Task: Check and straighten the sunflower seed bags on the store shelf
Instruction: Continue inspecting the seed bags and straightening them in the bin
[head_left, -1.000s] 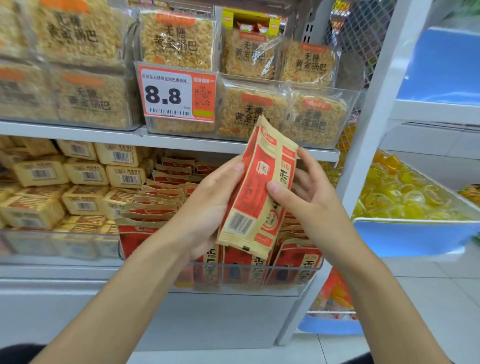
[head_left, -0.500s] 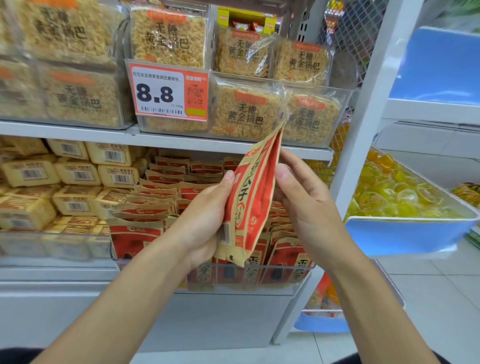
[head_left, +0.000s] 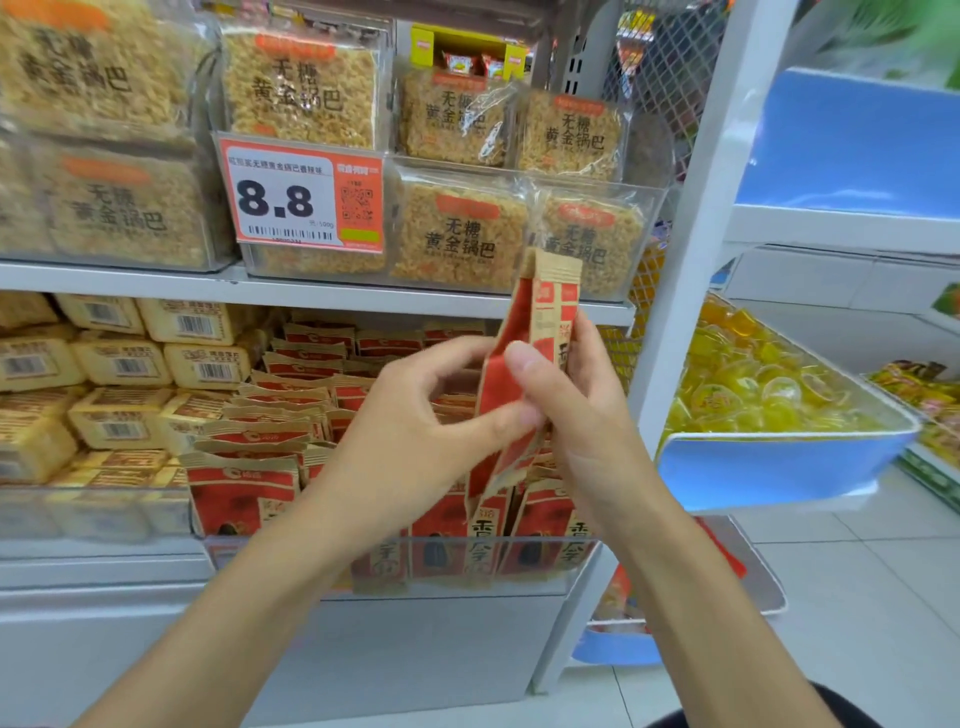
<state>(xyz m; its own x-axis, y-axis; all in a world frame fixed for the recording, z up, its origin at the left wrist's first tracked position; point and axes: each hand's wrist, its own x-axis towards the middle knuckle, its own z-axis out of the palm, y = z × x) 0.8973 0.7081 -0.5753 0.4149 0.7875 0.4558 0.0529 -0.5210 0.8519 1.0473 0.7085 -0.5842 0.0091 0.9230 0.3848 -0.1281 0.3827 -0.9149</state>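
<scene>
Check step in hand: sunflower seed bag (head_left: 496, 387) upright, edge-on, just above shelved seed bags (head_left: 239, 499). Left hand (head_left: 415, 415) pinching lower half; right hand (head_left: 582, 415) thumb and fingers clamped on upper half. Next, probably: lower into front row, face out, level with neighbours.

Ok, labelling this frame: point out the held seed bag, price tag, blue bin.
held seed bag (head_left: 511, 317), head view, red side.
price tag (head_left: 275, 200), head view, printed 8.8.
blue bin (head_left: 779, 467), head view, front wall.
</scene>
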